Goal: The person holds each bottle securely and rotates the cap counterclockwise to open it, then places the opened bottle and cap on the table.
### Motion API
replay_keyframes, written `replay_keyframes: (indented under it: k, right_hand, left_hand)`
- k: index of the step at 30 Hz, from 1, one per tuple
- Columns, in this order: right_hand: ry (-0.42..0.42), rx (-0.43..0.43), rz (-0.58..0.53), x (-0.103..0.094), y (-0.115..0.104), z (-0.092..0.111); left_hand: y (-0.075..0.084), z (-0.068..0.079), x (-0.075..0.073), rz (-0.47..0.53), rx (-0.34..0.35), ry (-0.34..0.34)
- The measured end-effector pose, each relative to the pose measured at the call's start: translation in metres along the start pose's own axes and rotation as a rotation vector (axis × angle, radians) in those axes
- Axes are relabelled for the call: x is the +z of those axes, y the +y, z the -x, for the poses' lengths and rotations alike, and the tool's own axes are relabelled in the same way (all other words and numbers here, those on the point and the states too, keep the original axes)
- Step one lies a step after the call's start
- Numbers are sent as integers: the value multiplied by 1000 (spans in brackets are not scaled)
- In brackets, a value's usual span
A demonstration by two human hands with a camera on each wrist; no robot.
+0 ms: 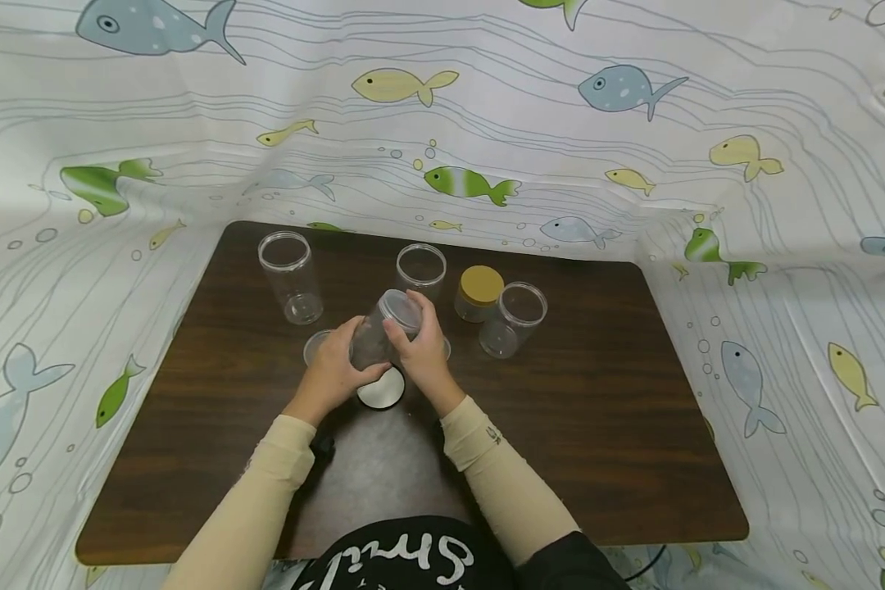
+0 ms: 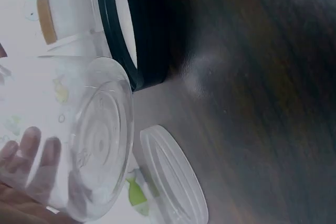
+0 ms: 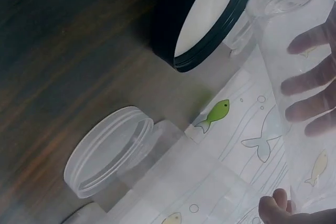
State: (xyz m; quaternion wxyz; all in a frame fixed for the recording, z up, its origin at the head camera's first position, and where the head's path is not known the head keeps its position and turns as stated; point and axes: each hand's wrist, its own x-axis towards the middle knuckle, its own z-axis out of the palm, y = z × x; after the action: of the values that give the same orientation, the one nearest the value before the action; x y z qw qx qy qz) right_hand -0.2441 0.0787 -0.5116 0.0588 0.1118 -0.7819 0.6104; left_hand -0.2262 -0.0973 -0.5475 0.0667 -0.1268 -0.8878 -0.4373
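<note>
Both hands hold a clear plastic jar (image 1: 372, 338), tilted above the middle of the table. Its upper end looks cloudy white in the head view. My left hand (image 1: 332, 369) grips the jar's lower left side, the thumb toward me. The right hand (image 1: 424, 348) wraps the upper right side, its fingers showing through the clear wall in the right wrist view. Just under the jar lies a black-rimmed lid (image 1: 380, 388) with a white inner face. A translucent lid (image 2: 176, 177) is left of it, and another translucent lid (image 3: 110, 150) is on the right, partly hidden by the right hand.
Open clear jars stand farther back: one at the left (image 1: 288, 279), one in the middle (image 1: 422, 270), one at the right (image 1: 512, 324). A short jar with a yellow lid (image 1: 481, 287) stands between the last two. Fish-patterned sheeting (image 1: 487, 106) surrounds the brown table (image 1: 597, 426).
</note>
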Motion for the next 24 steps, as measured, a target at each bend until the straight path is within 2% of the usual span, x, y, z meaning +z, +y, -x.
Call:
replay_keyframes:
  k: [6,10,13,18,21,24]
  right_hand:
    - [102,84,-158,1,-5,0]
    - [109,113,-270,-3,-5,-2]
    - [92,115,-319,-6,-5,-3]
    - [3,44,-397,-11,-3,-3]
    - [-64,0,-433,-13,-2,-5]
    - [-106,-8,-441,-15,0,-6]
  left_hand:
    - [5,1,-3,-19,13,-7]
    - [11,-4,-8,-48,16,-34]
    - [14,-7,-12,-35,0,-90]
    - [14,-7,-15,107,-53,-218]
    - [11,-6,-15,160,-61,-254]
    - [8,-6,-15,188,-66,-292]
